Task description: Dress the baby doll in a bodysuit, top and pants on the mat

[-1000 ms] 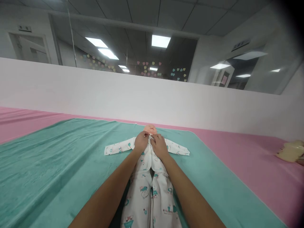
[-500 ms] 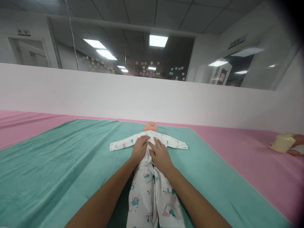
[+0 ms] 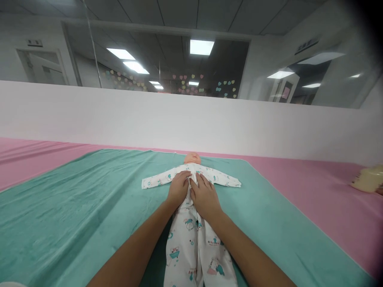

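A baby doll [image 3: 192, 158] lies on its back on a teal towel [image 3: 74, 199], dressed in a white printed sleepsuit [image 3: 194, 243] with both sleeves spread sideways. My left hand [image 3: 178, 188] rests flat on the left side of the suit's chest, fingers stretched out. My right hand [image 3: 205, 195] lies flat beside it on the right side of the chest, fingers apart. Both palms press the cloth over the front seam. Only the top of the doll's head shows beyond my fingers.
The towel lies on a pink sheet [image 3: 314, 187] that runs to a low white partition [image 3: 191, 123]. A pale cream object [image 3: 369, 179] sits at the far right edge, with part of another person's hand at it.
My hands came down from the doll's collar, where they pinched the cloth, to lie flat on the chest. The cream object at the right shifted slightly.
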A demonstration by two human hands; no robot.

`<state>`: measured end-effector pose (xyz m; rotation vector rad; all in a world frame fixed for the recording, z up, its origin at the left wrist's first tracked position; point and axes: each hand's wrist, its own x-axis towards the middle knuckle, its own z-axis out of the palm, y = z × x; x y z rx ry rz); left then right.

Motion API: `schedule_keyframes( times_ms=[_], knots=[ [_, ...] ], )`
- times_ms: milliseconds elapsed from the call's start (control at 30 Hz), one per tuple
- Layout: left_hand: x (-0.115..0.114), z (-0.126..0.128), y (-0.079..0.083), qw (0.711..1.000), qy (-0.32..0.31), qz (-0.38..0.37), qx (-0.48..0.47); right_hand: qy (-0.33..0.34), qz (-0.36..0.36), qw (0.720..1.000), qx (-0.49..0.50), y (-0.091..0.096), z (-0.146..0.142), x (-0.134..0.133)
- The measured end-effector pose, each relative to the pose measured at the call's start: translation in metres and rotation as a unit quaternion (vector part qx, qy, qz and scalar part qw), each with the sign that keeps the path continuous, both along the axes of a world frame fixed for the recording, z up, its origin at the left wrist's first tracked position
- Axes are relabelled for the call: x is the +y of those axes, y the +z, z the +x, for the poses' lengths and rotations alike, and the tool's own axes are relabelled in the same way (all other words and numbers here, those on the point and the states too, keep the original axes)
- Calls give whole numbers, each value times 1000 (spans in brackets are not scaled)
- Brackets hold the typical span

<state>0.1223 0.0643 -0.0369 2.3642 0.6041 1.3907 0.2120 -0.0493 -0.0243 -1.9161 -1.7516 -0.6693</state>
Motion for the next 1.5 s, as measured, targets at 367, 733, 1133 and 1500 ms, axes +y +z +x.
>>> schedule_keyframes(
  times_ms=[367, 733, 1133, 1500],
  knots=[
    [-3, -1, 1, 999, 23, 19, 13, 3, -5, 1000, -15, -2, 1, 2],
    [1, 1, -2, 999, 30, 5, 23, -9, -18, 999, 33, -1, 0, 2],
    [-1, -1, -3, 998, 49, 23, 28, 132, -32, 946, 295, -3, 35, 13],
    [-1, 0, -2, 999, 16, 30, 34, 253, -64, 786, 560, 12, 40, -2]
  ],
)
